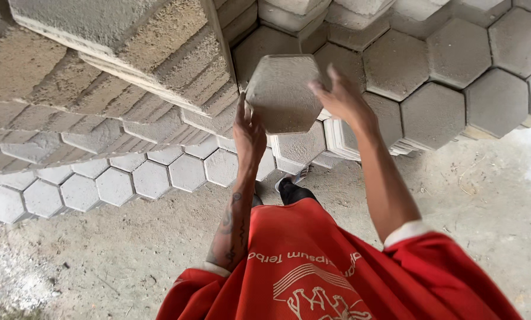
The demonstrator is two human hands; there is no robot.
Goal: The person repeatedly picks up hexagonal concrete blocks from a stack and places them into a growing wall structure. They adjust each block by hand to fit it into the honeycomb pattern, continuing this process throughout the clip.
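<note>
- Head view, looking down past a red shirt [330, 278] with white cuffs toward a dusty concrete floor [129, 249].
- Left hand [249, 133] raised, fingers pressed flat against the left edge of a grey hexagonal paving block [282, 93] — thumb side toward the block, forearm tattooed.
- Right hand [341, 98] raised on the opposite side, fingers spread and curled round the block's right edge; grip from both sides, so held between the two palms.
- Block lifted clear of the floor, flat hexagonal face turned toward the camera, slightly tilted, roughly at the middle of the frame and in front of the stacks.
- Behind and to the right: a stacked wall of matching hexagonal blocks [455, 71], faces outward, fitted edge to edge like honeycomb.
- Upper left: a leaning pile of blocks [117, 65] seen mostly from the side, rough edges showing in slanted rows.
- Lower left: a single low row of paler hexagonal blocks [117, 184] standing along the floor at the foot of the pile.
- Below the held block, between the forearms: a dark shoe [292, 189] on the floor — close to the base of the stack.
- Scattered grit and a pale patch on the floor at the far right.
</note>
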